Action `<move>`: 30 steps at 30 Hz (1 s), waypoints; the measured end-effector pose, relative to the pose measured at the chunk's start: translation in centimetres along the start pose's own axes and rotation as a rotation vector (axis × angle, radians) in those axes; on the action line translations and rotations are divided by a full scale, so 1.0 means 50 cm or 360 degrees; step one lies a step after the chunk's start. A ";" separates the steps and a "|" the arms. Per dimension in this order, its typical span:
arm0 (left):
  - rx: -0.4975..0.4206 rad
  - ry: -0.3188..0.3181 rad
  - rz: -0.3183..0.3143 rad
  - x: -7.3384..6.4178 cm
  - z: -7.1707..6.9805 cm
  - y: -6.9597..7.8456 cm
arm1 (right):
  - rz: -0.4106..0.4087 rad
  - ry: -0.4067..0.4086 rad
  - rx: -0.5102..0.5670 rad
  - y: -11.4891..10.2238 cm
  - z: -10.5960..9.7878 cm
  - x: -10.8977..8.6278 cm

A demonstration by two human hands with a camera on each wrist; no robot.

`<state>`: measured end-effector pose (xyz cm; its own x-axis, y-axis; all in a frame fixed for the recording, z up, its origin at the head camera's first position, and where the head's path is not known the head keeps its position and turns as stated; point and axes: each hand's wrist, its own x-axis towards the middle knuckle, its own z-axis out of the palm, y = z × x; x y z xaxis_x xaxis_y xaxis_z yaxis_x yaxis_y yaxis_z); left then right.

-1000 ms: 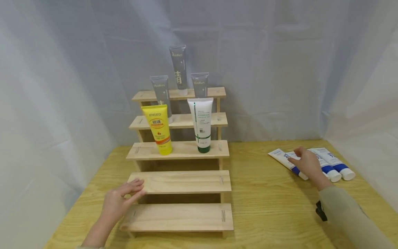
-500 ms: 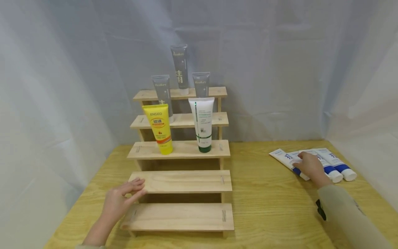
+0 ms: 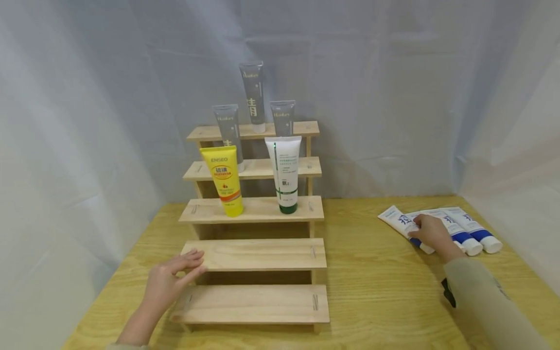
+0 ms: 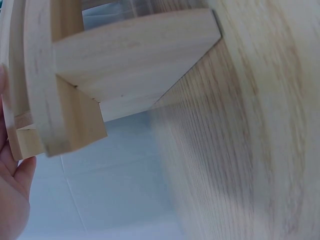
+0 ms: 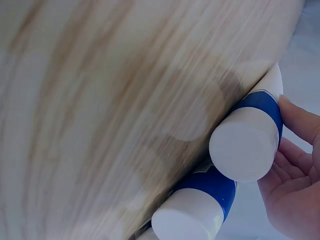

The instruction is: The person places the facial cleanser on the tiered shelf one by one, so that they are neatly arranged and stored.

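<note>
My left hand [image 3: 166, 279] holds the left end of a stepped wooden display rack [image 3: 258, 255], fingers on the second board from the bottom and thumb at its front edge. In the left wrist view only part of that hand [image 4: 12, 185] shows beside the boards. Over on the right, my right hand [image 3: 433, 233] pinches the leftmost white tube [image 3: 395, 218] with a blue band. The right wrist view has the thumb on one side of this tube [image 5: 245, 142] and fingers on the other. Several similar tubes [image 3: 470, 226] lie beside it, one partly hidden by the hand.
A yellow tube [image 3: 226, 182] and a white tube with a green cap [image 3: 286, 175] stand on the rack's middle board. Grey tubes [image 3: 253, 95] stand on the upper boards. Pale curtains [image 3: 385, 121] enclose the wooden table [image 3: 372, 291].
The right hand has closed onto the leftmost tube, which has turned slightly so that more of its blue lettering shows. The left hand stays at the rack.
</note>
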<state>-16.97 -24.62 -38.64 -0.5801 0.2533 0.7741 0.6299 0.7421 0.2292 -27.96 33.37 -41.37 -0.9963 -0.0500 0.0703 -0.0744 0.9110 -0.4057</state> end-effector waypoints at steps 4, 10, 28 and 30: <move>0.0004 -0.0001 -0.0006 0.000 0.000 -0.001 | 0.0034 -0.0059 0.0025 0.000 0.000 0.001; 0.0007 0.0007 0.0018 0.000 0.002 -0.003 | 0.0171 -0.0212 0.0109 -0.009 -0.009 -0.002; 0.0003 0.0002 0.0003 0.000 0.001 0.000 | 0.0210 -0.0217 0.0067 -0.012 -0.003 -0.003; 0.0005 0.0003 0.0002 0.000 0.001 0.000 | 0.0183 -0.0193 0.0053 -0.011 0.000 -0.006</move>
<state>-16.97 -24.60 -38.66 -0.5783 0.2531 0.7756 0.6291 0.7436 0.2264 -27.62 32.89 -41.15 -0.9962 0.0028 -0.0876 0.0407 0.8997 -0.4346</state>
